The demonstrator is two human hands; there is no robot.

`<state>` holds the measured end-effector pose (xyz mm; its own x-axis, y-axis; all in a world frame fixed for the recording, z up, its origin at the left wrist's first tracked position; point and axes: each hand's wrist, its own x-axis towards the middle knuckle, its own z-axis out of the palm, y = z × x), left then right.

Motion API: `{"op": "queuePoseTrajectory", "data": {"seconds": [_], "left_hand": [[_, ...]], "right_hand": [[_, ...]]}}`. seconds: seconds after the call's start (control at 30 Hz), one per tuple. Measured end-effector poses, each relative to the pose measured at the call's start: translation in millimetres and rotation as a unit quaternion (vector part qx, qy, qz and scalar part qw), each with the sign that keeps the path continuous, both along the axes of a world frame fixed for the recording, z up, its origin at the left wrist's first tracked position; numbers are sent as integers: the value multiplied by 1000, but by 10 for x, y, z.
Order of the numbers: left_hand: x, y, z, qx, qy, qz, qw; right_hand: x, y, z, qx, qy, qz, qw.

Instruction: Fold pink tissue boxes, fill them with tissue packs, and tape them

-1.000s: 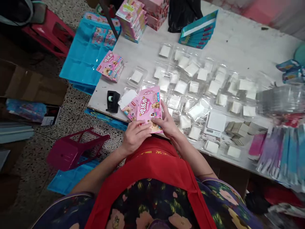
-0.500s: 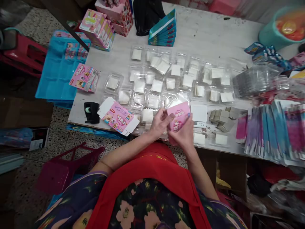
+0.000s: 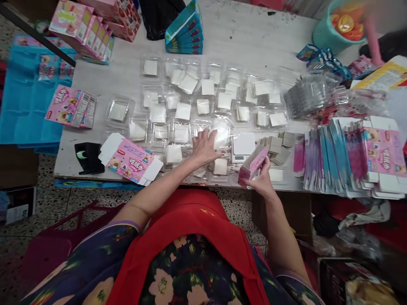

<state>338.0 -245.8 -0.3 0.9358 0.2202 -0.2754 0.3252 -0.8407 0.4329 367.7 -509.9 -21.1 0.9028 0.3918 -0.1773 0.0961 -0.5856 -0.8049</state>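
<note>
My right hand (image 3: 261, 177) grips a pink cardboard box (image 3: 253, 163) near the table's front edge, tilted beside a small white scale (image 3: 243, 146). My left hand (image 3: 205, 147) reaches over the clear plastic trays with its fingers spread, touching or just above one of them; nothing shows in its grasp. Stacks of white square sheets lie in the trays, such as this white stack (image 3: 182, 111). A flattened pink box (image 3: 130, 162) with white flaps lies left of my left hand.
Flattened cartons (image 3: 341, 156) stand packed at the right, by nested clear trays (image 3: 307, 101). Grey blocks (image 3: 276, 146) sit beside the scale. At left are a black tape dispenser (image 3: 89, 157), pink boxes (image 3: 71, 106) and a blue tray (image 3: 25, 97). A turquoise bucket (image 3: 327, 31) stands at back right.
My hands have parted: the left let go of the pink box and moved left over the trays, while the right carried the box rightward. The camera view has shifted right.
</note>
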Motion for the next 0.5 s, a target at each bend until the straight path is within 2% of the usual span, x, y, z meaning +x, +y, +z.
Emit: {"op": "queuePoseTrajectory", "data": {"seconds": [0.07, 0.13, 0.2, 0.3, 0.4, 0.47, 0.5], "left_hand": [[-164, 115, 251, -19, -40, -120, 992], [-318, 220, 446, -13, -54, -227, 972], [-430, 301, 558, 13, -53, -290, 955], [-503, 376, 588, 39, -62, -334, 940], [-537, 431, 525, 20, -90, -367, 926], [-604, 479, 467, -13, -127, -356, 926], [-661, 506, 437, -33, -162, -324, 932]], "right_hand": [[54, 0, 17, -7, 2, 25, 1000], [123, 16, 33, -28, -39, 74, 996], [202, 61, 74, -69, -110, 154, 980], [290, 211, 222, -161, -195, 276, 927], [287, 446, 423, -215, -229, 355, 880], [246, 606, 532, -218, -234, 374, 870], [220, 679, 573, -217, -233, 369, 873]]}}
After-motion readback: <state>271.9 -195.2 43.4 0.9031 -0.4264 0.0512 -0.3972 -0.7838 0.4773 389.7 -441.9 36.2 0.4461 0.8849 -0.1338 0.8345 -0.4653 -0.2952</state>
